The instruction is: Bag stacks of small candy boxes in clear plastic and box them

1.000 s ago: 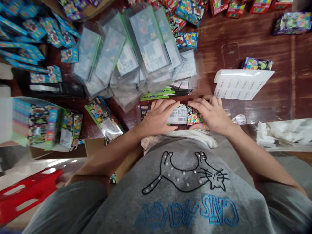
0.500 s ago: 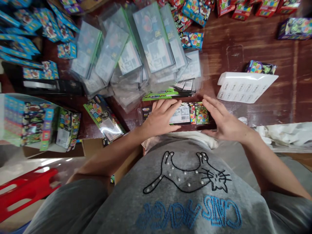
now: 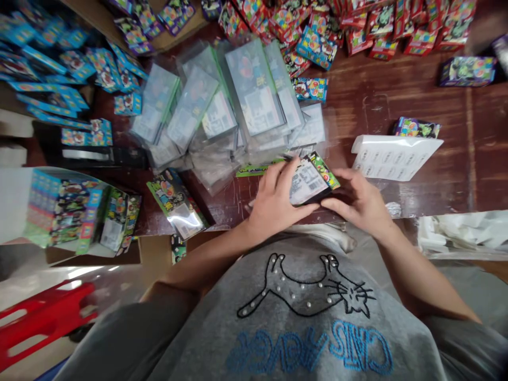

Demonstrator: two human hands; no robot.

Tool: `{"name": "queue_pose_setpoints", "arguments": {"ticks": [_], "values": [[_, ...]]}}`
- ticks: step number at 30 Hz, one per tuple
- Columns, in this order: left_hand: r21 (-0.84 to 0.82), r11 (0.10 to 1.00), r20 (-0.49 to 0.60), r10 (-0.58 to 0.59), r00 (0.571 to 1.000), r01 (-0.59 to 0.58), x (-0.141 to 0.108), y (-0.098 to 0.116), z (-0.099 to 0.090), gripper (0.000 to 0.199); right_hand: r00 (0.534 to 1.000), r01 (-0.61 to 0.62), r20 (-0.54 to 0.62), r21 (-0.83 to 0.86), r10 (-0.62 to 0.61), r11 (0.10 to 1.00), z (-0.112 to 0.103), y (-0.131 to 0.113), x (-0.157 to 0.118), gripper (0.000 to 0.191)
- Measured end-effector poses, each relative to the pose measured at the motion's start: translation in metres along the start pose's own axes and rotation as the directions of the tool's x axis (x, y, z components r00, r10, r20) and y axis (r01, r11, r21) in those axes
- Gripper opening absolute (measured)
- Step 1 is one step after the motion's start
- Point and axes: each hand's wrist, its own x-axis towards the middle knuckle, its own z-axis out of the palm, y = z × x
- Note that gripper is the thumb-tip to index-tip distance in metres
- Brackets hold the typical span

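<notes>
A flat black box [image 3: 307, 182] with a white printed label and a green patterned end is raised and tilted at the table's front edge. Around its left part is my left hand [image 3: 273, 198], fingers over the top and thumb along the near side. My right hand [image 3: 363, 203] pinches at the box's right end with thumb and fingertips. Just behind the box lie flat green-and-black cartons [image 3: 254, 169], partly covered by clear plastic sleeves [image 3: 212, 164]. Another black-and-green box [image 3: 178, 203] rests to the left of my left hand.
Sleeved boxes [image 3: 254, 90] are heaped at the back middle. Small red boxes [image 3: 383, 47] and blue boxes [image 3: 75, 58] lie in piles. On the right, a sticker sheet [image 3: 392, 159] leans by a purple box [image 3: 416, 128]. An open carton [image 3: 29, 206] of packs stands left.
The black box went from flat on the table to tilted up in my hands. My left hand moved right, and my right hand closed in on the box's end. The view shifted slightly.
</notes>
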Motion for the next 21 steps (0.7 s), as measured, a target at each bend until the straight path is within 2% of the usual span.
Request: {"name": "queue_pose_setpoints", "arguments": {"ticks": [3,4,6,9,11,13,15,17,19,21], "values": [[-0.18,0.982,-0.009,-0.063,0.998,0.06,0.016,0.012,0.005,0.091,0.982,-0.091,-0.158,0.107,0.107,0.99,0.003,-0.004,0.013,0.052],[-0.262,0.963,0.011,-0.07,0.997,0.071,0.021,0.011,0.007,0.081,0.979,-0.103,-0.163,0.138,0.125,0.985,0.003,-0.003,0.018,0.047],[-0.429,0.899,0.054,-0.067,0.996,0.084,0.028,0.002,0.011,0.064,0.985,-0.122,-0.101,0.186,0.143,0.975,0.0,-0.001,0.027,0.037],[-0.584,0.804,0.118,-0.05,0.992,0.11,0.034,-0.015,0.013,0.052,0.988,-0.136,-0.048,0.183,0.147,0.974,0.001,0.004,0.029,0.033],[-0.63,0.77,0.104,-0.048,0.993,0.103,0.035,-0.024,0.011,0.044,0.977,-0.15,-0.117,0.233,0.18,0.961,0.008,0.006,0.023,0.041],[-0.651,0.754,0.065,-0.058,0.996,0.086,0.037,-0.029,0.008,0.042,0.946,-0.183,-0.195,0.34,0.26,0.922,0.019,0.005,0.016,0.047],[-0.652,0.753,0.061,-0.068,0.996,0.091,0.039,-0.031,0.005,0.048,0.91,-0.221,-0.23,0.433,0.344,0.874,0.032,0.002,0.012,0.044],[-0.647,0.755,0.102,-0.057,0.993,0.11,0.041,-0.034,0.0,0.05,0.89,-0.241,-0.243,0.465,0.385,0.852,0.04,-0.002,0.012,0.039],[-0.646,0.754,0.14,-0.035,0.99,0.118,0.044,-0.036,-0.004,0.044,0.889,-0.229,-0.262,0.456,0.376,0.86,0.043,-0.006,0.015,0.039],[-0.632,0.766,0.144,-0.03,0.989,0.115,0.047,-0.039,-0.008,0.034,0.907,-0.212,-0.253,0.416,0.336,0.884,0.041,-0.009,0.019,0.036]]}}
